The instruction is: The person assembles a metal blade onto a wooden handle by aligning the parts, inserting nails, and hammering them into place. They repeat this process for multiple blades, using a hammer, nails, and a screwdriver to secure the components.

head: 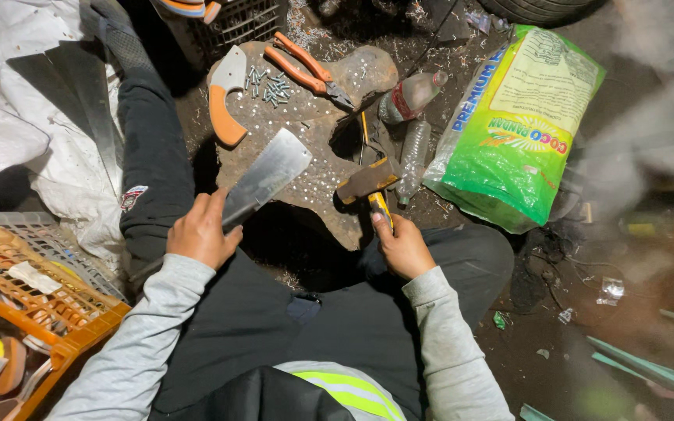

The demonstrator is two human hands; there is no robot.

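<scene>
My left hand (200, 232) is closed tight on the end of a flat metal blade (265, 176). The blade lies across the holed metal block (306, 148) in the middle of the frame. My right hand (402, 248) grips the yellow handle of a hammer (368, 181), whose head rests on the block, right of the blade. I think I am at the hammering step. Next I need to aim well. Small rivets (268, 84) and orange pliers (306, 68) sit at the top.

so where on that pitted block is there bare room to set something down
Bare patch on the pitted block between the steel blade in the left hand and the hammer in the right hand. The far end is crowded: loose rivets, orange pliers, orange-handled blade.
</scene>
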